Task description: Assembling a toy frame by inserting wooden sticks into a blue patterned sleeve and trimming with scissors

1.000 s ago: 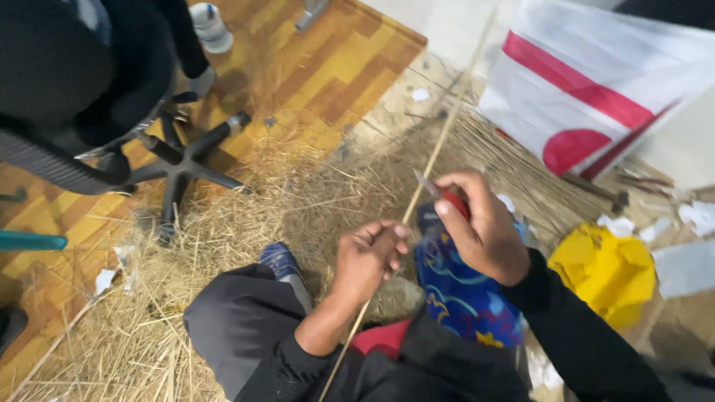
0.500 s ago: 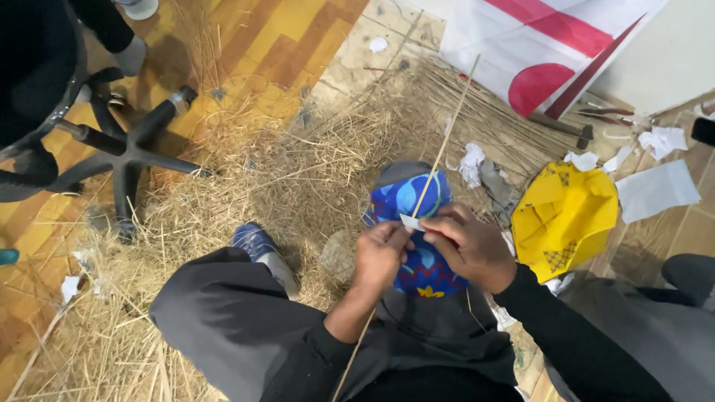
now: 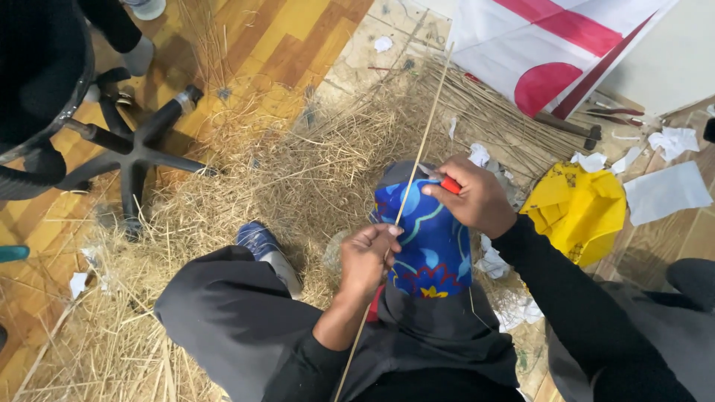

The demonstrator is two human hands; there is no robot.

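Straw point(image 3: 246, 186) covers the wooden floor point(image 3: 246, 45) around us in a wide loose heap, and on it we sit with our dark-trousered knees spread. Over our lap we see a blue patterned cloth point(image 3: 428, 238) with red and yellow flowers, draped between both forearms. Beyond it, at the top right, a large white sheet with a red stripe and red disc point(image 3: 551, 45) lies flat, near a bundle of long thin sticks point(image 3: 506, 119). To our right a crumpled yellow bag point(image 3: 577, 208) rests on the floor, with a flat white paper point(image 3: 666, 192) and torn white scraps beside it. At the top left we see the black star base of an office chair point(image 3: 130, 149).

One long thin stick point(image 3: 421, 152) runs from our lap up across the cloth toward the white sheet. Our left hand point(image 3: 365, 257) is bent at the wrist, fingers closed around this stick low down. Our right hand point(image 3: 477, 197), arm reaching in from the right, is closed on a small red-handled cutter point(image 3: 445, 181) whose blade end meets the stick just above the left hand.
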